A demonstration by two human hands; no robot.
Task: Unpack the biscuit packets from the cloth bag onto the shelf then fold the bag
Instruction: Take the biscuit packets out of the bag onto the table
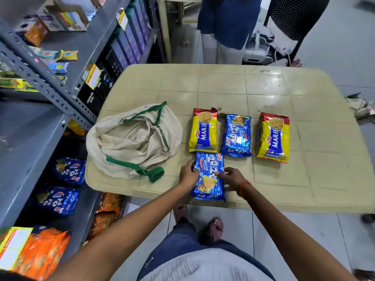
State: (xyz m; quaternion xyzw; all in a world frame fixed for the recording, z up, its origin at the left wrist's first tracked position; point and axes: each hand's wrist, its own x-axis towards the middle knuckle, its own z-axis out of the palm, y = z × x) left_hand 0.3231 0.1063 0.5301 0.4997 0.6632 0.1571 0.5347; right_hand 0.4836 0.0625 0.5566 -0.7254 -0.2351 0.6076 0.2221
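Biscuit packets lie flat on the beige table (pixel 284 92), four in all. Three form a row, long axes running away from the person: a yellow Marie packet (pixel 203 130), a blue 20-20 packet (pixel 236 136) just beside it, and a second Marie packet (pixel 273 137) set apart to the right. The fourth, the near 20-20 packet (pixel 209 176), also lies lengthwise away from the person, its print upside down to the camera (the biscuit picture sits at the near end). Its near end reaches the table's front edge, and its far end almost touches the row.

The left hand (pixel 188 174) clasps that packet's left long side, fingers curled over the edge; the right hand (pixel 233 178) grips the right side, thumb on top. Both forearms reach forward and converge on it, a red thread on the right wrist.

The cloth bag (pixel 129 142), cream with green trim, lies crumpled and slack on the table's left part, near the corner. The far half of the table is bare. The grey shelf (pixel 30 126) stands at the left, close against the table, with 20-20 packets on a lower level.
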